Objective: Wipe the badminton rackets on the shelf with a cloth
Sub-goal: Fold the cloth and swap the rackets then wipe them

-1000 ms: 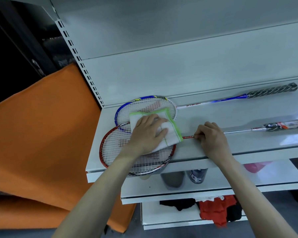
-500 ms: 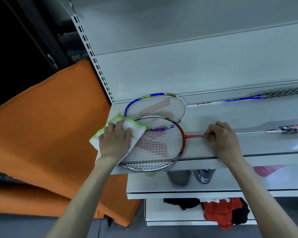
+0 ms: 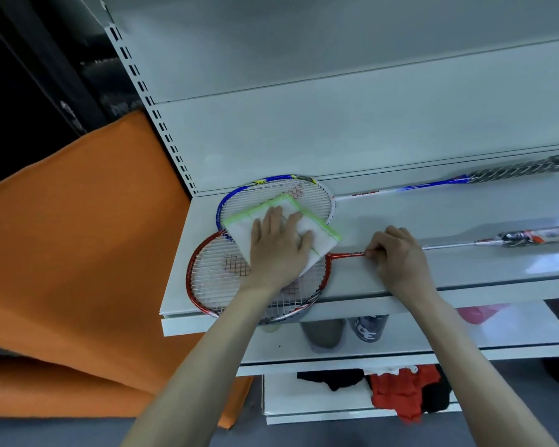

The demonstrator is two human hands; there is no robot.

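Two badminton rackets lie on the white shelf. The red racket is nearer, its head jutting past the shelf's front edge. The blue racket lies behind it along the back wall, and the two heads overlap. A white cloth with green edging is spread over the overlapping heads. My left hand presses flat on the cloth with spread fingers. My right hand pinches the red racket's thin shaft just right of its head.
An orange sheet hangs left of the shelf. Lower shelves hold cans or cups, a pink item and red and black clothes. A slotted upright runs up the shelf's left side.
My left hand has slid the cloth from the red head's left rim back to the right, over where the two heads overlap. My right hand stays on the shaft.
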